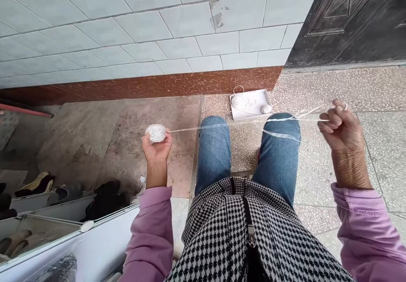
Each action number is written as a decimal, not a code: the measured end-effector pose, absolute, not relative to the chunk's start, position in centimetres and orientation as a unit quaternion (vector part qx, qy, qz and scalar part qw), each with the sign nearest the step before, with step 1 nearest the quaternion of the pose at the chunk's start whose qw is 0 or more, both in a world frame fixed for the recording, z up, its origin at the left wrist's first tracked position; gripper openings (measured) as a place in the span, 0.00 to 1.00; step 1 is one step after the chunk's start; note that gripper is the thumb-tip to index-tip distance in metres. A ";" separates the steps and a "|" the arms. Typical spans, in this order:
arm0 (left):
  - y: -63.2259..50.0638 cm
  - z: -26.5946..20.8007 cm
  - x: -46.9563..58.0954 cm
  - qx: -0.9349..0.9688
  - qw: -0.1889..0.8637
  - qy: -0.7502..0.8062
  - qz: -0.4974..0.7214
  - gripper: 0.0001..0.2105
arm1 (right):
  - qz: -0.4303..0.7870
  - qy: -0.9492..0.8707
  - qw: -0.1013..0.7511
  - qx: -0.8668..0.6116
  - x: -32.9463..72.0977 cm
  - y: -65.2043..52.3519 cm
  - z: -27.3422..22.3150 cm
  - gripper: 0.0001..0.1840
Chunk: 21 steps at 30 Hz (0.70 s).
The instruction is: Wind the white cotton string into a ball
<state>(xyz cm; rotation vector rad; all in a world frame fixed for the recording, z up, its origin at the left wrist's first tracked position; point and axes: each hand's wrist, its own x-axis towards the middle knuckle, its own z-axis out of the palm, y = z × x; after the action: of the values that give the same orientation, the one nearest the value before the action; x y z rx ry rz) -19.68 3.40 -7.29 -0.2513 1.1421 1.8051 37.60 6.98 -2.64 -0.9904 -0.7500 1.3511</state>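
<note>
My left hand (157, 151) is wrapped round a ball of white yarn (156, 133), held out to the left of my knees. From the ball a white strand (187, 129) runs nearly level across both knees to my right hand (342, 127). The fingers of that hand are curled closed on the yarn, with a ring on one of them. Near my right knee the strand looks doubled or twisted, and a loose loop (281, 135) hangs over the denim. The yarn's end inside my right fist is hidden.
A shallow white box (249, 113) with coils of white cord (241, 102) and a small white ball (266, 109) sits on the floor beyond my knees. A shoe rack (104, 222) stands at lower left. Behind are a tiled wall (187, 22) and a dark door (355, 24).
</note>
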 end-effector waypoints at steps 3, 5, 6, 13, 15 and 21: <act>2.2 -7.5 -22.6 -0.112 0.428 0.490 0.751 0.08 | 0.519 -0.314 0.608 -0.512 39.6 9.0 -3.3 0.18; 1.3 -7.5 -24.3 -0.100 0.407 0.517 0.746 0.08 | 0.481 -0.316 0.573 -0.584 40.4 10.2 -3.5 0.16; 0.9 -7.6 -25.0 -0.089 0.400 0.532 0.741 0.09 | 0.467 -0.319 0.554 -0.611 40.6 10.7 -3.5 0.15; 0.3 -6.3 -27.0 -0.113 0.371 0.548 0.741 0.10 | 0.317 -0.452 0.425 -0.717 41.9 10.4 -0.9 0.13; 0.4 -5.9 -27.1 -0.122 0.362 0.554 0.739 0.11 | 0.255 -0.489 0.386 -0.740 42.7 9.7 -0.3 0.13; 1.7 -5.8 -26.3 -0.127 0.359 0.568 0.729 0.10 | 0.230 -0.463 0.480 -0.709 44.1 10.8 -1.7 0.14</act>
<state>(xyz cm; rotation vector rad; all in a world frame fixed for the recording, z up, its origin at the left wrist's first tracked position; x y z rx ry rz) -26.32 1.72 -5.81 -0.3276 1.4662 1.8813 44.09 10.81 -1.73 -1.7286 -1.1306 0.5612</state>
